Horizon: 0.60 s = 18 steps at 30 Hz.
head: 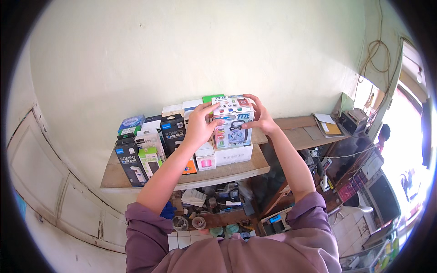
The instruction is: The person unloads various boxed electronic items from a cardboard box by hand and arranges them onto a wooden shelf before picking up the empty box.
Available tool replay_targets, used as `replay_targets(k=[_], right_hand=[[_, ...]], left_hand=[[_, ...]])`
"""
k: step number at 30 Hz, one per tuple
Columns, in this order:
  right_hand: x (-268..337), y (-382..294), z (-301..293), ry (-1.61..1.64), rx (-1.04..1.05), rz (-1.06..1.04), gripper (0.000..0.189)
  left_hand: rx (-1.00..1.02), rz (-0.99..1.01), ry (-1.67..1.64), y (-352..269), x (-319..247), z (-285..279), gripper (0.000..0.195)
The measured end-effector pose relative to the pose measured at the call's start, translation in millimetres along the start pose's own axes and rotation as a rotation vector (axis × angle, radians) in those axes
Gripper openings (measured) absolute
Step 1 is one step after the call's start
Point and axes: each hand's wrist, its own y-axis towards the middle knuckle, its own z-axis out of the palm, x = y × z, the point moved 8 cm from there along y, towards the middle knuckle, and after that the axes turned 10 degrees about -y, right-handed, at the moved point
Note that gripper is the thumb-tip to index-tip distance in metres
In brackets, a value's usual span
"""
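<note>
Both my hands are on a colourful speaker box, which stands on a white box at the right end of a wooden shelf. My left hand holds its left side, with the fingers at the top edge. My right hand grips the right side, one finger over the rear top corner. Left of them stand a small white box with a pink picture, black power bank boxes, a green and white power bank box and a blue box.
A lower shelf holds electronic parts and clear tubs. To the right, a second shelf bears papers and a dark device. Cables hang on the wall. A person is partly visible near the bright doorway.
</note>
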Motion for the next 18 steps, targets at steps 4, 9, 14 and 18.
replay_targets(k=[4,9,14,18], right_hand=[[-26,12,5,0.053,0.028,0.035,0.111],[-41,20,13,0.137,0.067,0.05,0.11],[-46,22,11,0.165,0.087,0.042,0.112],[-41,19,17,0.193,0.13,0.046,0.11]], left_hand=[[0.005,0.014,-0.059,3,22,-3,0.055],[-0.018,0.064,-0.061,5,36,-6,0.052],[-0.009,0.034,-0.055,6,35,-5,0.051],[-0.005,0.041,-0.026,2,32,-8,0.052]])
